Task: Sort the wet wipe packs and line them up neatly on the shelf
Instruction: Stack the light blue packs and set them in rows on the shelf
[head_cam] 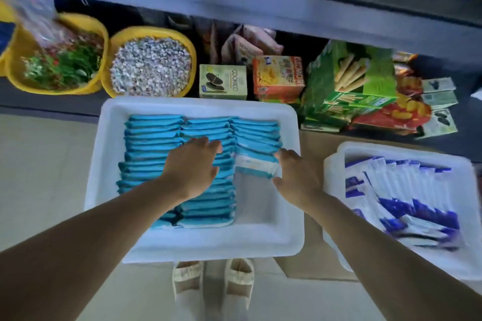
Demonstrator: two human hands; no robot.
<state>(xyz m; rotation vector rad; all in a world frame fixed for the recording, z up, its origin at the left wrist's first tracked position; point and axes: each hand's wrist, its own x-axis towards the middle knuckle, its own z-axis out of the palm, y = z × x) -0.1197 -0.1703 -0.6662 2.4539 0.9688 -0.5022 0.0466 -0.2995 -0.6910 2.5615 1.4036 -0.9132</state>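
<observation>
My left hand (193, 164) lies flat, fingers (208, 144) straight, hiding teal packs (154, 138); right hand (296, 172) pinches a half-hidden pack (254, 165).

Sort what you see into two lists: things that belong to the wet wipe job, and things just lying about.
Belongs to the job: teal wipe packs; their white tray; blue-and-white packs; second white tray; left hand; right hand.

Just lying about: yellow tubs; cookie box; orange snack box; green biscuit-stick boxes.
</observation>
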